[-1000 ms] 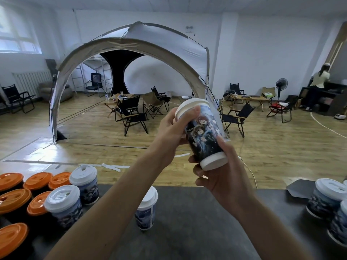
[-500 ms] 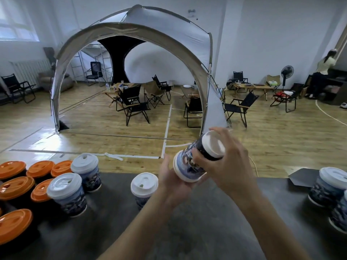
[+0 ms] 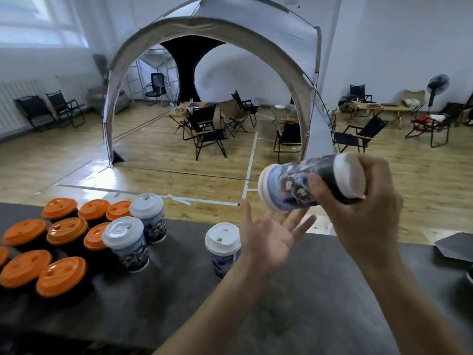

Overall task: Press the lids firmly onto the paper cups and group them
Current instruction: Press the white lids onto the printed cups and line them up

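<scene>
My right hand (image 3: 363, 216) grips a printed paper cup (image 3: 302, 185) lying sideways in the air, its white lid pointing left and its base to the right. Just below the lid end my left hand (image 3: 268, 239) is spread, palm up, fingers straight, holding nothing. On the dark table (image 3: 179, 303) stand three white-lidded printed cups: one (image 3: 222, 248) next to my left wrist, two more (image 3: 126, 243) (image 3: 149, 217) further left. Several cups with orange lids (image 3: 64, 234) cluster at the far left.
A black flat sheet (image 3: 455, 248) lies on the table's right end. Beyond the table's far edge is a wooden floor with a grey dome tent (image 3: 230, 47), folding chairs and low tables.
The lidded cup went from upright to lying sideways and now hangs further right. My left hand has let go of it and opened beneath the lid end. The camera swung right.
</scene>
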{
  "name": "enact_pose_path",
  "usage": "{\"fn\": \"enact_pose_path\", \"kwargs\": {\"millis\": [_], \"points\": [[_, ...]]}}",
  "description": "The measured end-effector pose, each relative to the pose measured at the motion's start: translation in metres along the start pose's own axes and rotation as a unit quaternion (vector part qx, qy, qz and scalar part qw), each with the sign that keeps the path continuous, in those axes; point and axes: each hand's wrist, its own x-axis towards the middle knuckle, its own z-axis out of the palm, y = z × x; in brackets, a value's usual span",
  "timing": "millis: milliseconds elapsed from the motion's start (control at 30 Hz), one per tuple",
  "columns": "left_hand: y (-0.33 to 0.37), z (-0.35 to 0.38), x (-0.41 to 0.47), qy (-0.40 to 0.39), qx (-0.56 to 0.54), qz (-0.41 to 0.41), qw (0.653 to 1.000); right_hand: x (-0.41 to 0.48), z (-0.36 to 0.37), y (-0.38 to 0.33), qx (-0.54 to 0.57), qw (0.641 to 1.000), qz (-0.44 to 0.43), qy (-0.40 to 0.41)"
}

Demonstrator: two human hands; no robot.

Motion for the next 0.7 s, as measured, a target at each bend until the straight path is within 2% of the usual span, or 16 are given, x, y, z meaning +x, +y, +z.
{"fn": "enact_pose_path", "kwargs": {"millis": [67, 133, 233, 333, 400, 467, 567, 700], "points": [[0.016, 0.001, -0.012, 0.000, 0.044, 0.082, 0.996, -0.013, 0.004, 0.003, 0.072, 0.997, 0.026, -0.021], [0.037, -0.006, -0.027, -0.035, 0.170, 0.182, 0.968, -0.035, 0.019, 0.001, 0.135, 0.985, 0.061, -0.090], [0.068, -0.027, -0.057, -0.043, 0.307, 0.314, 0.898, -0.075, 0.057, -0.007, 0.169, 0.965, 0.067, -0.187], [0.091, -0.068, -0.087, 0.012, 0.430, 0.424, 0.797, -0.111, 0.103, -0.017, 0.190, 0.945, 0.075, -0.256], [0.102, -0.105, -0.106, 0.084, 0.484, 0.458, 0.741, -0.135, 0.136, -0.021, 0.212, 0.917, 0.088, -0.328], [0.106, -0.146, -0.123, 0.170, 0.505, 0.468, 0.705, -0.161, 0.170, -0.024, 0.225, 0.885, 0.105, -0.394], [0.107, -0.200, -0.141, 0.277, 0.510, 0.459, 0.673, -0.199, 0.211, -0.029, 0.242, 0.843, 0.133, -0.461], [0.115, -0.247, -0.149, 0.356, 0.514, 0.436, 0.648, -0.228, 0.250, -0.037, 0.223, 0.823, 0.119, -0.509]]}}
